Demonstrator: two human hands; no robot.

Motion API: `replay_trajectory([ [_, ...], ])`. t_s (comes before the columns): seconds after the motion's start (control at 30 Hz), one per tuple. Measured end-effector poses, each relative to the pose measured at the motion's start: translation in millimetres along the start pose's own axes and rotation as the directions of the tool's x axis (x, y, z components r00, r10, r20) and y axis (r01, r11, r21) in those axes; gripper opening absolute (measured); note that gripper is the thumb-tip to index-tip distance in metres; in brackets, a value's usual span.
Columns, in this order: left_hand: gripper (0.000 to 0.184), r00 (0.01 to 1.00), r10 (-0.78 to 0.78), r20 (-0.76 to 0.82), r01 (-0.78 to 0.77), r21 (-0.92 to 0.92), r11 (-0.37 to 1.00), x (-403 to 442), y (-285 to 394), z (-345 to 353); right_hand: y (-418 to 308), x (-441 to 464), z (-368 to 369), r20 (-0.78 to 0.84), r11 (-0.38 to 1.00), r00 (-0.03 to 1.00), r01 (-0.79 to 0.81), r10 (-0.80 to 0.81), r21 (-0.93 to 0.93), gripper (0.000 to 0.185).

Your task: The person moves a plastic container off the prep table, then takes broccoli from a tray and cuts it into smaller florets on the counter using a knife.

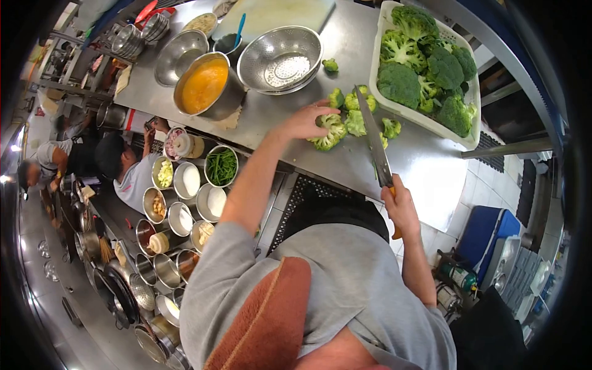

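Note:
My right hand [399, 206] is wrapped round the yellow handle of a long knife [374, 139], whose blade lies over cut broccoli florets [356, 123] on the steel table [271, 123]. Beside the blade, my left hand [308, 121] rests on a larger broccoli piece [329, 132], its fingers curved over the top. Small florets lie on both sides of the blade, and a single one [330, 65] sits farther back. To the right stands a white crate [373, 80] filled with broccoli heads [444, 68].
Behind my left hand are a perforated colander [246, 58], a pot of orange liquid [203, 84], a steel bowl [161, 68] and a cutting board [277, 15]. Containers of ingredients, including chopped greens [221, 167], stand at the left. Two other people are farther left.

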State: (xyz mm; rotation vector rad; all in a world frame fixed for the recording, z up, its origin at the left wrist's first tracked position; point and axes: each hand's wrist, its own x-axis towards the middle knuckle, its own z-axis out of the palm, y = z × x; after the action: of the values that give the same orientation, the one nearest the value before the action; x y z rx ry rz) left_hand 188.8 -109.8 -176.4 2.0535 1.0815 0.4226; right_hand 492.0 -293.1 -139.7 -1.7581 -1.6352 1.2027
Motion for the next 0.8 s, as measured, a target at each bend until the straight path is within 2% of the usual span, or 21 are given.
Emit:
replay_trajectory([
  [0.03,0.053,1.0,0.005,0.003,-0.005,-0.012,1.0,4.8,-3.4,-5.7,-3.7,-1.7,1.8,-0.013,1.0,1.0,0.015,-0.015,0.001,0.018],
  [0.1,0.06,0.978,-0.021,0.208,0.004,0.08,0.997,8.0,-8.2,-16.6,-6.5,-4.7,5.0,-0.035,1.0,0.999,-0.005,0.005,0.002,0.017],
  [0.13,0.06,0.978,-0.02,0.209,0.004,0.076,0.997,4.0,-8.5,-17.2,-7.2,-6.1,6.8,-0.053,1.0,0.998,-0.014,0.015,0.011,0.017],
  [0.23,0.062,0.994,-0.025,0.108,0.013,0.109,0.994,-11.0,-2.9,-6.1,-4.2,-7.0,7.7,-0.022,0.997,0.998,-0.051,0.053,0.06,0.016],
  [0.3,0.06,0.978,-0.12,-0.17,0.11,-0.063,0.992,-24.2,-8.4,14.9,-7.1,-3.3,4.0,-0.003,1.0,1.0,-0.009,0.009,0.014,0.016],
  [0.33,0.06,0.978,-0.118,-0.174,0.111,-0.053,0.992,-26.3,-8.9,21.6,-8.1,-0.7,4.0,0.016,0.999,1.0,0.025,-0.024,-0.026,0.017],
  [0.4,0.057,0.903,-0.206,-0.377,0.161,-0.147,0.976,-32.2,-7.3,41.3,-9.2,8.7,6.7,0.036,0.996,0.996,0.084,-0.084,-0.005,0.02],
  [0.47,0.055,0.879,-0.221,-0.423,0.164,-0.168,0.972,-35.0,-4.4,52.5,-9.8,20.8,12.6,0.081,0.986,0.984,0.163,-0.16,-0.026,0.023],
  [0.53,0.053,0.844,-0.212,-0.493,0.143,-0.175,0.974,-31.9,-2.5,52.4,-7.9,35.4,16.1,0.101,0.987,0.982,0.16,-0.158,-0.01,0.025],
  [0.6,0.047,0.837,-0.318,-0.445,0.257,-0.194,0.947,-36.0,-1.9,56.7,-5.2,49.2,18.6,0.165,0.993,0.98,0.119,-0.115,-0.011,0.025],
  [0.77,0.037,0.799,-0.331,-0.502,0.274,-0.187,0.943,-37.7,-0.4,61.2,-1.7,72.0,18.8,0.152,0.96,0.954,0.271,-0.259,-0.063,0.022],
  [0.8,0.033,0.802,-0.303,-0.516,0.324,-0.05,0.945,-37.5,10.2,57.3,-2.6,74.6,19.3,0.146,0.943,0.942,0.318,-0.302,-0.101,0.02],
])
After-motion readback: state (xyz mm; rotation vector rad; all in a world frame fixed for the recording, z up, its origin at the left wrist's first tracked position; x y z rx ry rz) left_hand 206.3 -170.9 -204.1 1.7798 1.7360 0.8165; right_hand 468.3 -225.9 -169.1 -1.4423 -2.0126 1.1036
